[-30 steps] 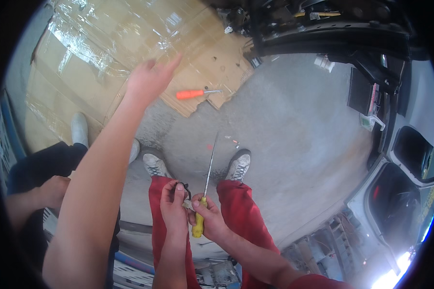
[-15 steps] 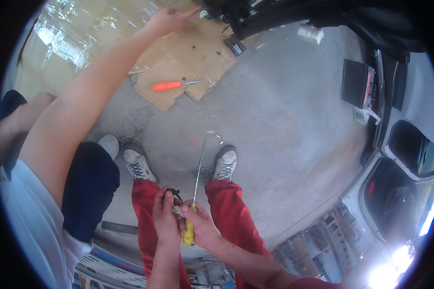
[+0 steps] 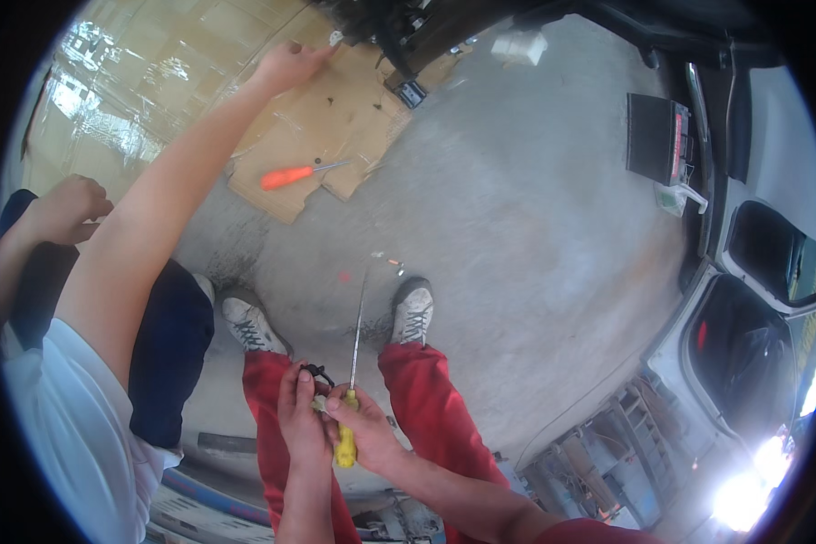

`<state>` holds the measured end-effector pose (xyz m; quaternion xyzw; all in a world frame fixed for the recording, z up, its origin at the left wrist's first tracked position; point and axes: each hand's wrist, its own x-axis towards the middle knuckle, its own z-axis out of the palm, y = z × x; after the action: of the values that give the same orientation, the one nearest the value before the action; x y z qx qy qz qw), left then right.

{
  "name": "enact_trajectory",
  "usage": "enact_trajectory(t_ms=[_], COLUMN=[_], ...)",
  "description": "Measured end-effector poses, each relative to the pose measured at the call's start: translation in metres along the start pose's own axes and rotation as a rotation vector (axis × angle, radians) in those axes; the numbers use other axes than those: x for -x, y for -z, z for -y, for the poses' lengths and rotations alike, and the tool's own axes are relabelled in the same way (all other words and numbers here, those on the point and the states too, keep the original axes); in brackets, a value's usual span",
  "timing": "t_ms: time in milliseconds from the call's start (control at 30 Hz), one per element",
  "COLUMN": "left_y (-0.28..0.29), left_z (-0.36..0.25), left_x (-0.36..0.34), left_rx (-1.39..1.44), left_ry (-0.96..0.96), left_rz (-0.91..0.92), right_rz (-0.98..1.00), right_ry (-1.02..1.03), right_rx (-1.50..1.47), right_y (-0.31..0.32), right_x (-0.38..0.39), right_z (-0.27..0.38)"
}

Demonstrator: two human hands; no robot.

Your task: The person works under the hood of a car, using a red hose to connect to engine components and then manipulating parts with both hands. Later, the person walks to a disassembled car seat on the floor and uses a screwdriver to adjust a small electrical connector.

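Note:
My left hand (image 3: 304,422) is closed around a small black part with a curved arm (image 3: 319,373), pinched between thumb and fingers. In my right hand (image 3: 367,431) is a long screwdriver with a yellow handle (image 3: 345,444); its thin shaft points away from me toward the floor between my shoes. A small whitish piece (image 3: 320,403) shows between the two hands, close to my right thumb. Both hands are close together above my red trousers. Fingers partly hide the black part, so its exact kind cannot be made out.
At my left a person in a white shirt stretches an arm (image 3: 190,172) toward dark machinery (image 3: 385,36). An orange-handled screwdriver (image 3: 287,177) lies on cardboard (image 3: 272,204). Small bits (image 3: 394,265) lie near my right shoe. A black box-shaped battery (image 3: 653,140) stands at right, near a vehicle.
The whole view has shifted a little, with floor objects now farther left. My hands keep their hold on the black part and the screwdriver. The co-worker's other hand at left shows more fully.

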<state>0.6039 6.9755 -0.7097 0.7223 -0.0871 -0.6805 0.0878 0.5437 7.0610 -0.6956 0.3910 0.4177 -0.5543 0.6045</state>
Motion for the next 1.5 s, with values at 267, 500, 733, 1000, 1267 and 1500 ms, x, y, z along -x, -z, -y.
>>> enact_trajectory(t_ms=[267, 500, 733, 1000, 1267, 1500], left_y=[-0.003, -0.007, -0.009, -0.007, -0.005, -0.027], left_z=[-0.002, -0.004, -0.007, -0.008, -0.01, -0.015], left_x=[-0.002, 0.002, 0.002, 0.001, -0.001, -0.003], left_rx=[0.05, 0.055, 0.066, 0.059, 0.067, 0.004], left_ry=[-0.006, -0.008, 0.008, 0.026, 0.037, -0.101], left_rz=[0.03, -0.014, -0.003, -0.007, -0.01, 0.002], right_rz=[0.014, -0.002, 0.008, -0.021, -0.016, 0.034], right_ry=[0.004, -0.001, -0.005, -0.006, -0.005, 0.009], right_rx=[0.001, -0.019, -0.02, 0.03, 0.094, 0.228], right_y=[-0.001, -0.003, -0.004, -0.004, -0.007, -0.018], right_x=[-0.003, -0.001, -0.001, -0.002, -0.005, -0.011], right_z=[0.003, 0.005, 0.009, 0.01, 0.015, 0.05])
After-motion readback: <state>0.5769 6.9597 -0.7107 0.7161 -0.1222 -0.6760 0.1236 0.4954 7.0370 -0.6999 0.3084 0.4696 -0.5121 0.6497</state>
